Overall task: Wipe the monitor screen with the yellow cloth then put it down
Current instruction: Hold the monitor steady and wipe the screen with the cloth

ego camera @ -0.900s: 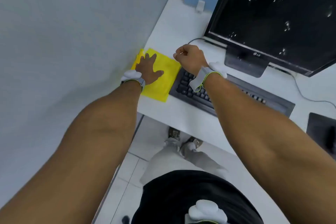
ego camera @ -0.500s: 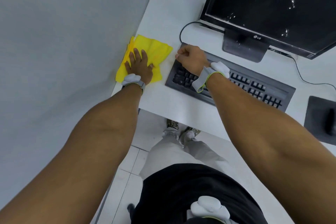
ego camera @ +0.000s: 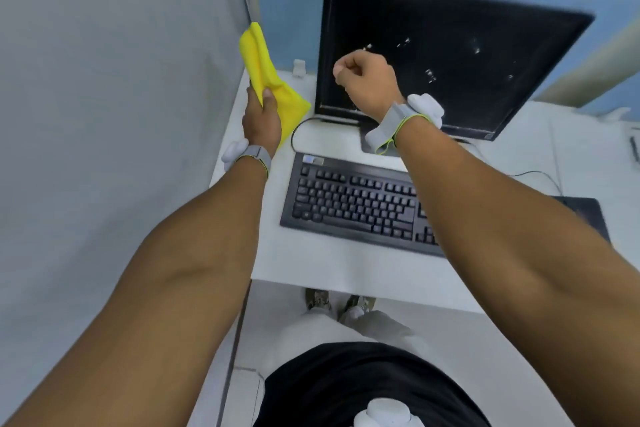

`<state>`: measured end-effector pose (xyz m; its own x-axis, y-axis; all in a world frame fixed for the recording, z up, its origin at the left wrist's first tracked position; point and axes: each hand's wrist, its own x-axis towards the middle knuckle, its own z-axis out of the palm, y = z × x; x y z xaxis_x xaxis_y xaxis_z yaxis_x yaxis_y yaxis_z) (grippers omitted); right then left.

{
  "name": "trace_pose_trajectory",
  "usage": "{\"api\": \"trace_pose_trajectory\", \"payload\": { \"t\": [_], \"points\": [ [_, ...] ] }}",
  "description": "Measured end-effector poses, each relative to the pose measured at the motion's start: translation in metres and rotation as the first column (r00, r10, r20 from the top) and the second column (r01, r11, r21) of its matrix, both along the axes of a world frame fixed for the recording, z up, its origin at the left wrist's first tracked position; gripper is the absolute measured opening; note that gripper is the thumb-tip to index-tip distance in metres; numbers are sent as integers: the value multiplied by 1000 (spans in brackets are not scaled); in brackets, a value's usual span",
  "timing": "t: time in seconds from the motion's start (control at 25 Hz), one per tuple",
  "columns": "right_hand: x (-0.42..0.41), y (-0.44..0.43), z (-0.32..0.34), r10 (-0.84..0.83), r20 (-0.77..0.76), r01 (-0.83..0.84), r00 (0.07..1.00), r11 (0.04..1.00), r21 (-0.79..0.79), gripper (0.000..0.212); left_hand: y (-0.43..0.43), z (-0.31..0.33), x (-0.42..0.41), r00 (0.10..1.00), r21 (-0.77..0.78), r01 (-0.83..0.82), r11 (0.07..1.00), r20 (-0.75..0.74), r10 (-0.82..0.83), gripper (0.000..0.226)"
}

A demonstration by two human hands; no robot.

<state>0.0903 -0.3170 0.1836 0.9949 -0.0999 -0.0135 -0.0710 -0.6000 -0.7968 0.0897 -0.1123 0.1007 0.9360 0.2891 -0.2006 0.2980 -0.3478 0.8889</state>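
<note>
The left hand (ego camera: 261, 121) has lifted the yellow cloth (ego camera: 266, 80) off the desk (ego camera: 346, 270), gripping it left of the monitor screen (ego camera: 450, 55); the right hand (ego camera: 367, 80) hovers clenched, empty. Wiping can begin.

A white desk (ego camera: 332, 270) fills the corner, its left edge against a grey partition (ego camera: 104, 114) and its back against a blue panel (ego camera: 284, 3). A black keyboard (ego camera: 353, 204) lies across the middle, slightly angled. Behind it the monitor (ego camera: 450, 55) stands on its base, dark screen speckled with white spots. A black cable (ego camera: 298, 130) loops on the desk between the monitor's left corner and the keyboard. A small white object (ego camera: 299, 67) sits at the back left; what it is cannot be told. A dark mat (ego camera: 585, 215) lies at the right, partly hidden by an arm.
</note>
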Motion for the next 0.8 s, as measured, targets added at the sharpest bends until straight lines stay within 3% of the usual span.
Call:
{"api": "trace_pose_trajectory", "payload": {
  "t": [0.2, 0.32, 0.4, 0.48, 0.64, 0.8],
  "points": [
    [22, -73, 71, -100, 167, 125, 981, 981, -148, 18, -55, 52, 38, 959, 6, 116, 993, 261, -113, 63],
    [37, -128, 105, -166, 185, 231, 969, 874, -428, 32, -92, 72, 55, 917, 63, 210, 976, 334, -219, 64],
    [39, -165, 122, -197, 78, 206, 977, 796, -569, 43, -113, 78, 64, 903, 140, 225, 964, 341, -260, 65],
    [42, -203, 131, -177, -93, 74, 980, 753, -653, 46, -129, 75, 71, 906, 208, 218, 953, 320, -277, 67],
    [51, -259, 122, -158, -258, 10, 953, 868, -496, 40, -147, 58, 75, 929, 287, 143, 947, 290, -228, 74],
    [56, -269, 96, -147, -229, 42, 962, 912, -409, 29, -176, 56, 74, 956, 388, 16, 921, 264, -128, 78]
  ]
}}
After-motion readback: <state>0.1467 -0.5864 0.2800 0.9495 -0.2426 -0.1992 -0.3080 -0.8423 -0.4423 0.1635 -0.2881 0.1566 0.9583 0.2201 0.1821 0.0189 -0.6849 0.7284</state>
